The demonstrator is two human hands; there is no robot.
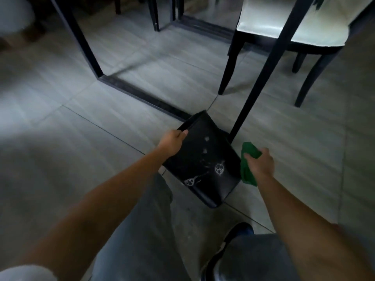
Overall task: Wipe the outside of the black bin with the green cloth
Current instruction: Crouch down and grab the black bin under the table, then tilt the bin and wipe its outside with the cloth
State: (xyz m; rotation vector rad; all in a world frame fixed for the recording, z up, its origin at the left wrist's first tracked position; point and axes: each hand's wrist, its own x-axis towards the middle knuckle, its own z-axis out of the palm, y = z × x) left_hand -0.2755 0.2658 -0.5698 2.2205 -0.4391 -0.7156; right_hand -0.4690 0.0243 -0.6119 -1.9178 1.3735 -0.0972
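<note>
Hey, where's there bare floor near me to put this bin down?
Open tile floor lies left of the black bin, in front of the black table frame. It is crowded on the right: a table leg stands right behind the bin and the chair beyond it.

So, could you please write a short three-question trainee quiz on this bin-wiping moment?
1. True or false: the left hand has a grip on the rim of the tilted black plastic bin.
2. What does the right hand hold?
3. The crumpled green cloth is: A) inside the bin; B) beside the bin's right wall; C) flat on the grey tiled floor.

Key: 1 true; 2 the green cloth; 3 B.
</note>
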